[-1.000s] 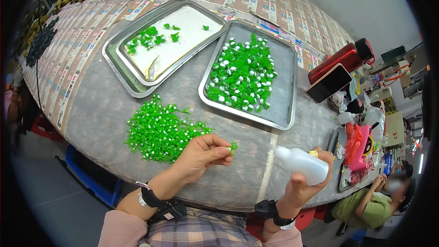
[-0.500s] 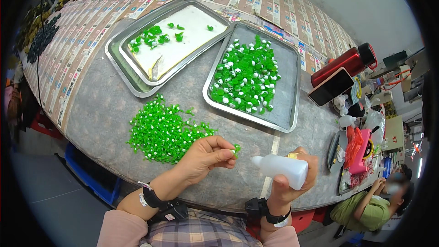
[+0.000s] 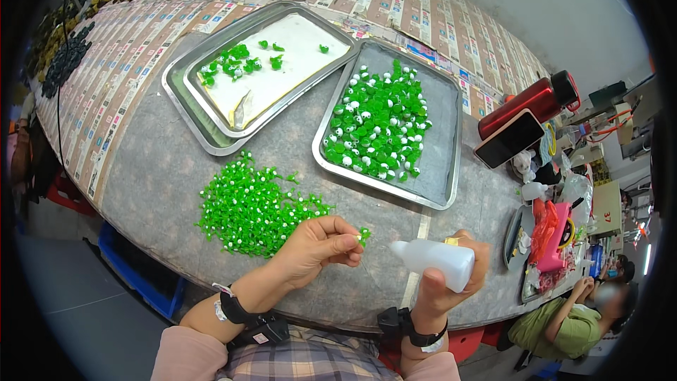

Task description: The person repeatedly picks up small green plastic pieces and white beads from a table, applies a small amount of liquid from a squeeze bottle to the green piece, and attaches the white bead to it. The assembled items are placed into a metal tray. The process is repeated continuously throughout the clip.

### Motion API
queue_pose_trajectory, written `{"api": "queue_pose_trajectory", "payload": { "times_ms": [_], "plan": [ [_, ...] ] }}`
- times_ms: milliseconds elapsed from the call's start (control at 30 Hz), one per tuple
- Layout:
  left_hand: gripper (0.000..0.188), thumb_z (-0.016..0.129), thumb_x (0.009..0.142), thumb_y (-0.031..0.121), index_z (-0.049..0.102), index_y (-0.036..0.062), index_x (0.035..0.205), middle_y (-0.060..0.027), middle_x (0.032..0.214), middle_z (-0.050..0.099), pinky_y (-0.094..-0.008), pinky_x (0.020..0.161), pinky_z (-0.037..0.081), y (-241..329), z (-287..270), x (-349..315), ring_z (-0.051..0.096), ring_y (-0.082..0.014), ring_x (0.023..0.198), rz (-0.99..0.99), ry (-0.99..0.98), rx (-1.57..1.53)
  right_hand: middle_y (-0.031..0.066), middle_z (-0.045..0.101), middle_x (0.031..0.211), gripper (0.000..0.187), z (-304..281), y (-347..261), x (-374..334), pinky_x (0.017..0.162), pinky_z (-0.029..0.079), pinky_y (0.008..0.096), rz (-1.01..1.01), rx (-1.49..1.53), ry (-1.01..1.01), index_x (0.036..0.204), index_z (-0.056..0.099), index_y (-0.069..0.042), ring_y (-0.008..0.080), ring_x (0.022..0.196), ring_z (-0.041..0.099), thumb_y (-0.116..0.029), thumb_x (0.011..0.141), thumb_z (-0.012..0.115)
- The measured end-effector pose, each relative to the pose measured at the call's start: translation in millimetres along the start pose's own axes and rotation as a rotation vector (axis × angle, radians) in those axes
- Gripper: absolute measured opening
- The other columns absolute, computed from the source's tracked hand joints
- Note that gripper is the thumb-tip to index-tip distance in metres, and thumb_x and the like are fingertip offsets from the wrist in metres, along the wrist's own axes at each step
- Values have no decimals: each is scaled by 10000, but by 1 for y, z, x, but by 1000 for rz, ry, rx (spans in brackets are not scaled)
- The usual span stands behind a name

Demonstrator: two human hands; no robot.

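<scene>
Between the thumb and fingers of my left hand (image 3: 310, 245) is a small green plastic piece (image 3: 364, 233) with a bit of white on it. My right hand (image 3: 481, 259) is wrapped around a white squeeze bottle (image 3: 443, 262), tilted on its side. Its nozzle points left toward the green piece, with a gap between them. Left of my left hand lies a pile of small green and white pieces (image 3: 243, 204) on the grey table cover. Beyond my hands, a metal tray (image 3: 443, 123) holds many green pieces with white balls.
Two stacked metal trays (image 3: 211, 142) at the back left hold a white sheet (image 3: 300, 53) with several green pieces. A phone (image 3: 509, 139) leans by a red flask (image 3: 525, 107) at the right. Past a pink holder (image 3: 557, 240), a person in green (image 3: 557, 328) sits.
</scene>
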State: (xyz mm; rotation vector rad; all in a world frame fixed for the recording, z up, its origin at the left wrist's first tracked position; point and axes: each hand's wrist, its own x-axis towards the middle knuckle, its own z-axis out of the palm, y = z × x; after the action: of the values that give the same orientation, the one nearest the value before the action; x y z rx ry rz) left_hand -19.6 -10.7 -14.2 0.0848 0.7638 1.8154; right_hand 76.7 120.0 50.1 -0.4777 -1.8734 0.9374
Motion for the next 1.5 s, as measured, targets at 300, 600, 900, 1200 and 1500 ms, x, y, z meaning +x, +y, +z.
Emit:
{"api": "queue_pose_trajectory", "payload": {
  "times_ms": [300,600,900,1200,1500],
  "plan": [
    [102,575,748,40,556,7,843,-50,759,578,-229,654,461,-2,6,0,555,-108,699,243,54,194,4,320,536,597,-9,3,-1,430,235,218,-4,58,43,672,359,-38,94,466,321,-592,620,576],
    [93,588,718,0,557,18,804,-75,807,555,-266,639,482,-3,6,0,562,-155,710,301,77,224,14,435,617,509,-17,16,-8,450,314,239,-19,116,-116,757,456,-36,121,508,398,-454,588,693],
    [97,578,715,-12,557,12,807,-73,782,560,-270,625,491,-2,6,0,566,-154,683,309,130,231,34,436,709,458,-38,23,17,540,419,267,206,231,123,896,426,9,127,630,487,-303,660,664],
    [95,561,744,12,557,-10,836,-76,735,582,-235,631,460,-2,12,0,560,-135,672,260,139,183,136,515,1016,382,-105,114,1,788,389,261,544,36,-155,1078,393,40,159,908,501,-11,733,548],
    [94,563,748,25,550,-4,837,-79,733,584,-247,629,470,-2,8,0,567,-140,668,236,152,179,93,546,884,255,-78,40,29,625,403,246,-68,-546,70,909,520,2,148,732,516,12,666,596]
  ]
}}
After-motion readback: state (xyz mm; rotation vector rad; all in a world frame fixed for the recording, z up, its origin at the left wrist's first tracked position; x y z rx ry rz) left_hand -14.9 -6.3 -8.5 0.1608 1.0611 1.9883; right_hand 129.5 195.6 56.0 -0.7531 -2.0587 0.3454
